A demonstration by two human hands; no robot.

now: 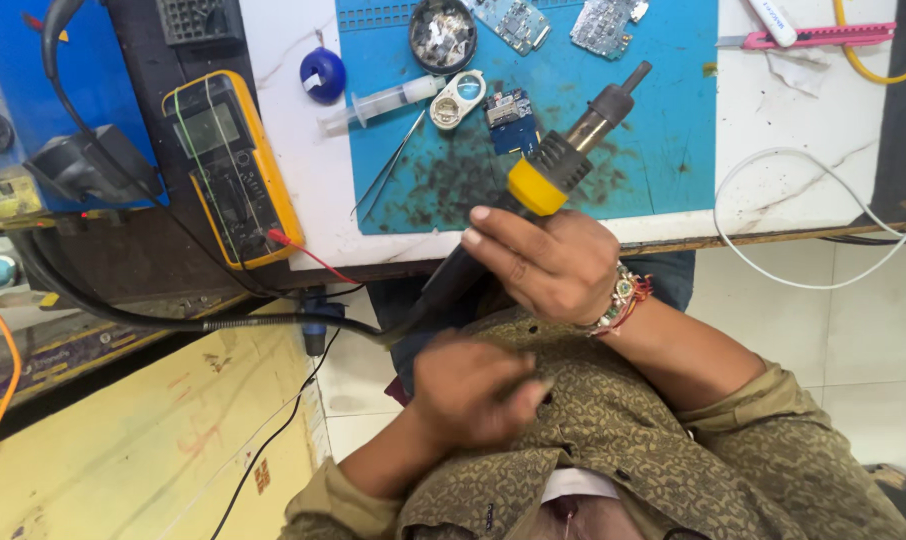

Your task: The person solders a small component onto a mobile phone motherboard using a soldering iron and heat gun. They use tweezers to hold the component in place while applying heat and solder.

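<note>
The hot-air rework handle (533, 195) sits in the right hand (545, 265), whose fingers are wrapped around its black grip just below the yellow collar. The handle tilts up and away from the person, its metal nozzle reaching over the near part of the blue work mat (663, 130) and pointing toward the far right, with the tip above bare mat. Its thick black hose (173, 318) leaves the bottom of the grip and runs off to the left along the edge of the bench.

The right wrist, with a beaded bracelet (625, 298) on it, is bent inward, so the back of the hand faces up. The left hand (473, 392) is lower and closer to the body, blurred, curled loosely against the patterned shirt; I cannot tell whether it holds anything.

On the mat beyond the nozzle lie a small blue circuit board (508, 108), a white oval part (457, 100) just beside it, a syringe (378, 103) and tweezers (391, 165), all well apart from the nozzle tip. Farther back are a round tin of small parts (442, 34) and two more boards (601, 24). A yellow multimeter (231, 165) stands off the mat to the left, its red lead trailing toward the person. A pink utility knife (823, 37) and a white cable (823, 215) lie on the white table (803, 110) to the right.
</note>
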